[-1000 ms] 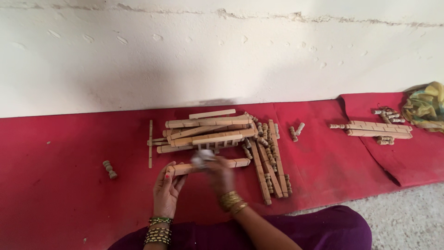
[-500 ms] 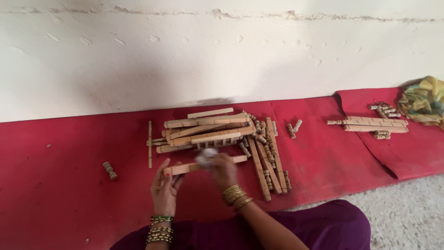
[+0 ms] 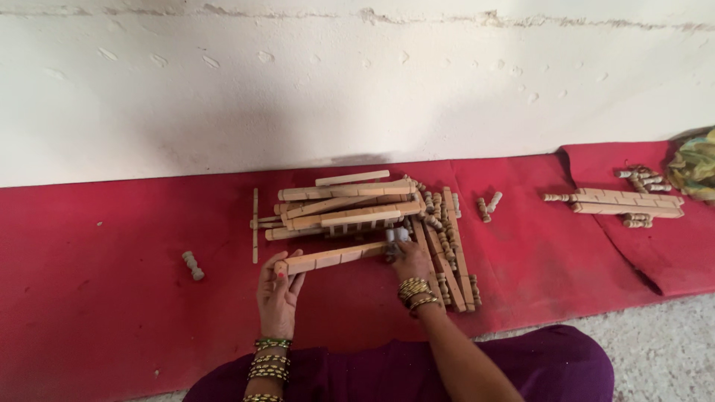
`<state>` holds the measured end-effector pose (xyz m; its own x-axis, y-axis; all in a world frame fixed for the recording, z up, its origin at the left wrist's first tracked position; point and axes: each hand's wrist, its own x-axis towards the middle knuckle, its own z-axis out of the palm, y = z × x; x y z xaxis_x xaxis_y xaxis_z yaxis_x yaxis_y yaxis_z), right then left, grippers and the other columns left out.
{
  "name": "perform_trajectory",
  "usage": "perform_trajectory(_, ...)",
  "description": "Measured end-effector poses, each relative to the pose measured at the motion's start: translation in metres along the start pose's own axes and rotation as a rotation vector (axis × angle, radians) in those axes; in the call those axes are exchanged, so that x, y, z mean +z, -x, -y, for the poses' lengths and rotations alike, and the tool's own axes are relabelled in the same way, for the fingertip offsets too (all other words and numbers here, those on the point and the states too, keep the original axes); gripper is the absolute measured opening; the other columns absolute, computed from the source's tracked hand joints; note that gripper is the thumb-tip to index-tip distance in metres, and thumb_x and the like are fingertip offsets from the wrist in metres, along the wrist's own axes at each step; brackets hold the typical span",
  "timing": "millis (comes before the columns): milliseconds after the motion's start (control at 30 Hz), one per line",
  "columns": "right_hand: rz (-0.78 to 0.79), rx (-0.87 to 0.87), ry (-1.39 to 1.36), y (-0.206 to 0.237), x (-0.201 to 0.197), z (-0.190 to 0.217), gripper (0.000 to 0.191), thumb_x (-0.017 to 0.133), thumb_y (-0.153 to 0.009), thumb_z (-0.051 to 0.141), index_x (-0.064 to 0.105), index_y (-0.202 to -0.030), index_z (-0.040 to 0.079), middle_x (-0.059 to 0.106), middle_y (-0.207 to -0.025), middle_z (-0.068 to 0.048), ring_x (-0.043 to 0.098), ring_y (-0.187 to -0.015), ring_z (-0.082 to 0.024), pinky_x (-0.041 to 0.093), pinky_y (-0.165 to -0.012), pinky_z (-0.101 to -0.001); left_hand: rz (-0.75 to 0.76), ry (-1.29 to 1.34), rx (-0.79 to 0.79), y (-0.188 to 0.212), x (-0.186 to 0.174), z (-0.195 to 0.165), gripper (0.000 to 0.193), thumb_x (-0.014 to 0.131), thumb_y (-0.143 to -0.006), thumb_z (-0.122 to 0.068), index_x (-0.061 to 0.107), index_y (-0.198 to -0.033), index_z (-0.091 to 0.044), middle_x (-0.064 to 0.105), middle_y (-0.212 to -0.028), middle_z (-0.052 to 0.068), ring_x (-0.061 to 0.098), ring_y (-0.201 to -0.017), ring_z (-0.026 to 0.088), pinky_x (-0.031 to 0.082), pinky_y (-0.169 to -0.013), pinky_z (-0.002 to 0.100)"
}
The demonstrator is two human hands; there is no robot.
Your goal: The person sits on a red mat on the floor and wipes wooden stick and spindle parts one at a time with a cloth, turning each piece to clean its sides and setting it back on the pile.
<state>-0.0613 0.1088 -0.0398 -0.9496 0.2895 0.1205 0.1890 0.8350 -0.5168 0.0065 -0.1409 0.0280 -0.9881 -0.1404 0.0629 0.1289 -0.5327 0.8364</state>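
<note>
My left hand (image 3: pixel 278 293) grips the left end of a long notched wooden bar (image 3: pixel 331 258) that lies across the red mat. My right hand (image 3: pixel 409 260) is at the bar's right end, fingers closed around a small pale grey object (image 3: pixel 395 237) pressed against it. Just behind the bar is a heap of wooden bars and slats (image 3: pixel 346 205). Several small turned wooden pegs (image 3: pixel 441 227) lie in a row to the right of my right hand. Both wrists wear bangles.
The red mat (image 3: pixel 112 313) runs along a white wall (image 3: pixel 298 82). A single turned peg (image 3: pixel 193 266) lies at left. Two pegs (image 3: pixel 488 206) sit right of the heap. A second stack of bars and pegs (image 3: pixel 622 201) lies at far right, beside a bundle of cloth (image 3: pixel 693 167).
My right hand has shifted slightly to the right end of the bar with the small grey object. My left hand keeps hold of the bar's left end.
</note>
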Motion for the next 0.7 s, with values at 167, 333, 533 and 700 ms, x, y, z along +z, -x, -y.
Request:
perform_trajectory(167, 0.043, 0.024, -0.299, 0.014, -0.001, 0.038, 0.029, 0.057, -0.086, -0.001, 0.074, -0.097, 0.019, 0.07, -0.113, -0.001, 0.066, -0.065, -0.016, 0.053, -0.045, -0.0274, -0.061, -0.021, -0.111, -0.002, -0.001, 0.005, 0.033, 0.056, -0.094, -0.024, 0.053, -0.123, -0.009, 0.061, -0.125, 0.015, 0.06, -0.12, 0.027, 0.054, -0.101, 0.043)
perform_trajectory(333, 0.143, -0.525, -0.345, 0.078, -0.012, 0.13, 0.032, 0.058, -0.08, -0.007, 0.067, -0.106, 0.01, 0.07, -0.113, -0.006, 0.064, -0.093, -0.016, 0.058, -0.065, -0.0255, -0.06, -0.027, -0.093, -0.01, -0.01, 0.013, 0.035, 0.057, -0.097, -0.025, 0.053, -0.127, -0.007, 0.061, -0.118, 0.012, 0.063, -0.104, 0.024, 0.057, -0.088, 0.041)
perform_trajectory(533, 0.105, -0.574, -0.413, 0.062, -0.001, 0.105, 0.031, 0.051, -0.087, -0.008, 0.073, -0.099, 0.011, 0.072, -0.112, -0.004, 0.07, -0.102, -0.017, 0.062, -0.069, -0.025, -0.165, -0.123, -0.121, -0.005, -0.006, 0.012, 0.033, 0.053, -0.097, -0.026, 0.054, -0.124, -0.005, 0.063, -0.118, 0.013, 0.065, -0.108, 0.024, 0.056, -0.093, 0.04)
perform_trajectory(700, 0.127, 0.191, -0.668, 0.01, 0.002, 0.03, 0.017, 0.055, -0.099, 0.014, 0.071, -0.099, 0.014, 0.077, -0.093, -0.005, 0.073, -0.078, -0.018, 0.061, -0.061, -0.0274, -0.103, -0.088, -0.089, -0.005, 0.004, 0.003, 0.033, 0.052, -0.095, -0.028, 0.053, -0.121, -0.008, 0.061, -0.124, 0.017, 0.06, -0.121, 0.028, 0.055, -0.1, 0.043)
